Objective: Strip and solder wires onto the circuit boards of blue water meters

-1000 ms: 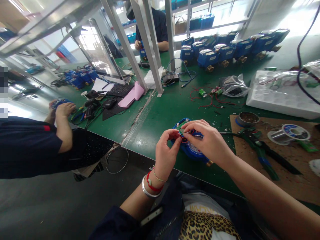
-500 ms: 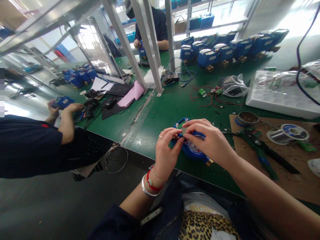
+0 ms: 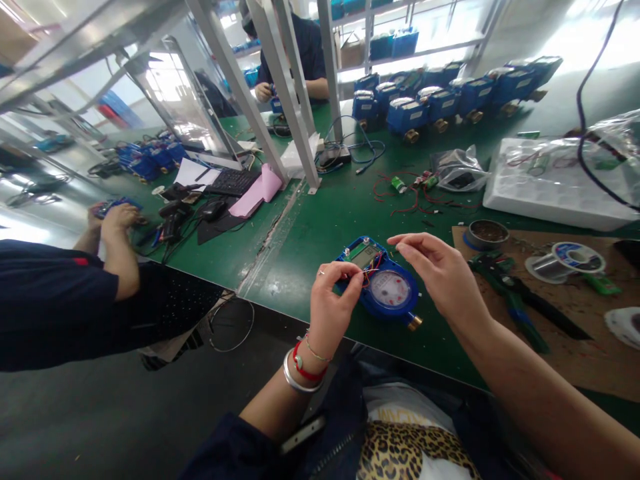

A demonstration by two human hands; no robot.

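Note:
A blue water meter (image 3: 384,308) lies on the green bench in front of me, with its round dial, a brass fitting and an exposed circuit board (image 3: 361,255) showing. Thin red and dark wires (image 3: 373,265) run out beside the board. My left hand (image 3: 334,293) is at the meter's left side, thumb and forefinger pinched on the wires. My right hand (image 3: 443,277) hovers right of the meter, apart from it. Its thumb and forefinger are pinched together; anything between them is too small to make out.
Pliers (image 3: 515,293), a solder spool (image 3: 565,262) and a round tin (image 3: 486,235) rest on a brown board at right. Behind are a white foam tray (image 3: 555,200), loose red-wired parts (image 3: 400,185) and several blue meters (image 3: 407,115). A co-worker's arm (image 3: 120,253) is at left.
My right hand has drawn back from the meter to the right, uncovering its dial and board. My left hand stays at the wires. The co-worker at left has lowered a blue meter.

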